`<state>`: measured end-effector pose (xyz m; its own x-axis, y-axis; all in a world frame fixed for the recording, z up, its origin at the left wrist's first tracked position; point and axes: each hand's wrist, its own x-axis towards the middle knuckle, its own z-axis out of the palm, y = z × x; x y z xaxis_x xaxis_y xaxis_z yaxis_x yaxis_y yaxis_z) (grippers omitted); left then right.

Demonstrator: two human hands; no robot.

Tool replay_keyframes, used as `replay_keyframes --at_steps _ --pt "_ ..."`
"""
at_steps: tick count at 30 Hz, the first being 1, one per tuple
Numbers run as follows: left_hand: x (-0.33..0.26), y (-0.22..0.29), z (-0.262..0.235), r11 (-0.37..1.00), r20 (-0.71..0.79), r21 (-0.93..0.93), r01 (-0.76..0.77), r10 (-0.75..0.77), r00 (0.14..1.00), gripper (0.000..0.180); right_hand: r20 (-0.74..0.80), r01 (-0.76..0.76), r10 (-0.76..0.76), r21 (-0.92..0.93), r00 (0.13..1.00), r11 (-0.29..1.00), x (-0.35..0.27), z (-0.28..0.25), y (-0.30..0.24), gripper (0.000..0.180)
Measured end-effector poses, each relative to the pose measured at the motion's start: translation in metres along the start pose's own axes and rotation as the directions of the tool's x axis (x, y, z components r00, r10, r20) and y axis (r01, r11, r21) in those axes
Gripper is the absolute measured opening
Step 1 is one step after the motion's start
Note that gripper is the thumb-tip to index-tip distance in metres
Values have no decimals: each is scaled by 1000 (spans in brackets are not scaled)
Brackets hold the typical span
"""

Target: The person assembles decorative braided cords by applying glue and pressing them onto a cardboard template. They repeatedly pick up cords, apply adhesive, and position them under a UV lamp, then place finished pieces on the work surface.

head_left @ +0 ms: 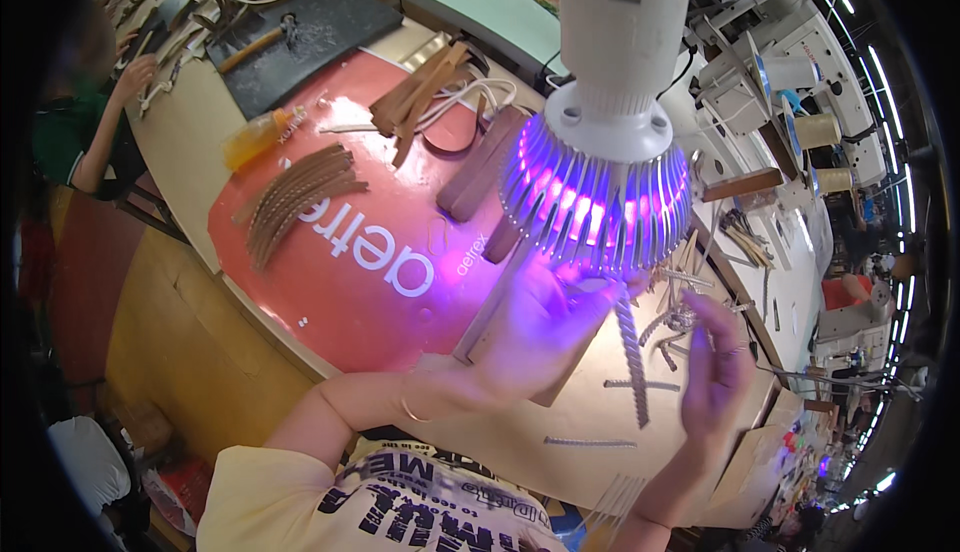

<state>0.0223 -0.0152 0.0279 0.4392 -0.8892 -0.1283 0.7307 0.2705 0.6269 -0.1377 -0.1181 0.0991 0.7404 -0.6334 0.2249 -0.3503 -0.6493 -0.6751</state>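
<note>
While the purple-lit lamp (610, 167) hangs close over the bench, the head view (only view here) shows the left hand (535, 337) raised under its ribbed metal shade, palm up, fingers curled round the upper end of a braided strap (632, 352); the grip reads as a pinch at the strap's top, just below the lamp's rim, though glare washes out the fingertips so exact contact is hard to tell; the strap hangs from that pinch with its long axis running down and slightly toward the person, lower end free above the tan work board (600, 422); the right hand (715, 372) stands just to the strap's right, apart from it, fingers spread and loose, holding nothing that shows (motion blur softens it); so the left hand is on the strap and the right is the nearer free hand, the strap lying to its left; strap looks narrow, flat, pale grey-tan, woven in a tight plait, limp; a crossed pair of short braided pieces (640, 385) and one more braided piece (590, 442) lie flat on the board below; further left a fan of brown braided strips (300, 197) rests on the red mat (340, 282), well apart from both hands; an orange bottle (255, 137) lies beyond it.
</note>
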Motion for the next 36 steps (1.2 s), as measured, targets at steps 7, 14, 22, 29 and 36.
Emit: replay_keyframes --at_steps 7,14,22,29,36 --pt "-13 -47 22 976 -36 -36 -213 212 977 42 114 -240 239 2 964 971 -9 28 -24 51" --pt "4 -41 -61 518 -7 843 -146 282 959 38 62 -376 373 54 926 925 3 41 9 19" --pt "19 -37 -72 388 101 898 -209 282 954 22 16 -494 494 52 869 868 -13 30 23 23" --pt "19 -19 -61 435 78 878 -198 277 958 14 23 -460 460 77 888 884 -12 31 22 23" --pt "28 -15 -91 888 -122 457 -46 114 986 22 155 -428 420 22 894 903 3 54 9 21"
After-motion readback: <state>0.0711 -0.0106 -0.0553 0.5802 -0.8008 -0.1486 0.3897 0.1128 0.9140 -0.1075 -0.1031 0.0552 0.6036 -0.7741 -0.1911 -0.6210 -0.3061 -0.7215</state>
